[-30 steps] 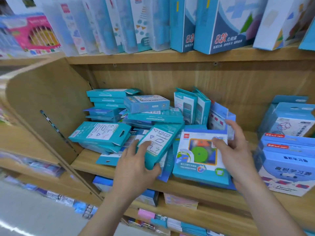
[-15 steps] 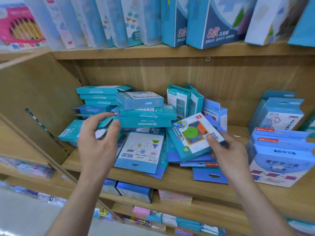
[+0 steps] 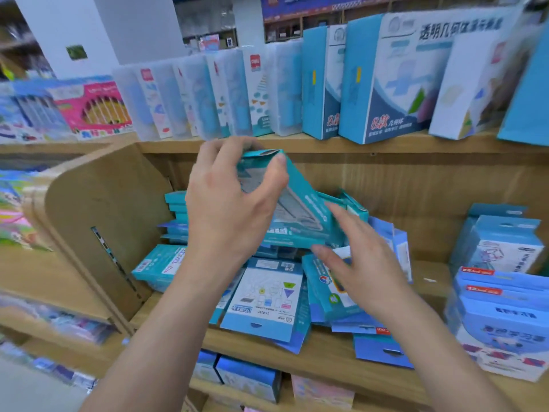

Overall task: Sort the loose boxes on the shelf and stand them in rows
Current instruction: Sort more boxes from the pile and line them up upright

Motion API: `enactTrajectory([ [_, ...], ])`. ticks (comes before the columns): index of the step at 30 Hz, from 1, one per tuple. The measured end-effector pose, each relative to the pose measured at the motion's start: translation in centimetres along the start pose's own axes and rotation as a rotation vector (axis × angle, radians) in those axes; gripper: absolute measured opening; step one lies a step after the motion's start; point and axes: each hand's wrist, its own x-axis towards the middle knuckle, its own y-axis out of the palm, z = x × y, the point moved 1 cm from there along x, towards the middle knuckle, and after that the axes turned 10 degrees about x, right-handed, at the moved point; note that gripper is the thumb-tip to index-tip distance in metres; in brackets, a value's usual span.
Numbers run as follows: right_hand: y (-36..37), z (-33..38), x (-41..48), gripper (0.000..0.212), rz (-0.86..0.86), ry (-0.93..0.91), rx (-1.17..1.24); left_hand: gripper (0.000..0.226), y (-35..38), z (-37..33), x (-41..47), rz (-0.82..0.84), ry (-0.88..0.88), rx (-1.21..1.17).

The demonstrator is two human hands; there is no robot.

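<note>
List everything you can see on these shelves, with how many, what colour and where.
teal flat cardboard box: one, teal, lifted and tilted above the pile.
loose flat boxes: many, teal and blue, heaped on the middle shelf.
stacked blue boxes: several, blue, right end of the middle shelf.
translucent plastic cases: one row, frosted, standing on the top shelf.
large blue-and-white boxes: a few, top shelf, right.
pink box: one, pink, upper left.
wooden shelf: one unit, light brown.
left hand: one, grips the teal box.
right hand: one, open, above the pile.
</note>
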Motion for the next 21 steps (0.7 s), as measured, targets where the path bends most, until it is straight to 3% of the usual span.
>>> enactTrajectory([
  [2, 0.3, 0.0, -0.2, 0.023, -0.106, 0.051, 0.178, 0.057, -0.1, -0.4, 0.5, 0.096, -0.004, -0.095],
  [3, 0.1, 0.2, -0.6, 0.017, -0.107, 0.144, 0.386, 0.063, -0.1, -0.3, 0.4, 0.142, -0.037, -0.197],
  [5, -0.5, 0.7, -1.5, 0.020, -0.046, 0.358, 0.799, 0.070, 0.2, 0.2, -0.4, 0.228, -0.165, -0.338],
  [7, -1.1, 0.9, -2.3, 0.031, 0.011, 0.433, 0.955, 0.057, 1.0, 0.3, -2.5, 0.351, -0.314, -0.404],
  [9, -1.4, 0.8, -2.9, 0.039, 0.021, 0.457, 0.987, 0.030, 1.9, 0.0, -4.7, 0.452, -0.410, -0.528],
  [11, -1.5, 0.6, -3.4, 0.039, 0.023, 0.475, 0.980, 0.018, 2.2, -0.3, -6.2, 0.471, -0.439, -0.611],
  [15, -1.9, 0.2, -4.3, 0.042, 0.055, 0.532, 0.983, 0.015, 2.3, 0.2, -8.4, 0.462, -0.508, -0.642],
  [18, -2.4, 0.1, -4.8, 0.038, 0.044, 0.564, 1.008, 0.020, 2.5, 1.2, -11.2, 0.593, -0.554, -0.644],
  [21, -2.4, -0.3, -5.8, 0.031, -0.015, 0.575, 0.935, 0.021, 2.6, 3.6, -14.6, 0.635, -0.469, -0.468],
])
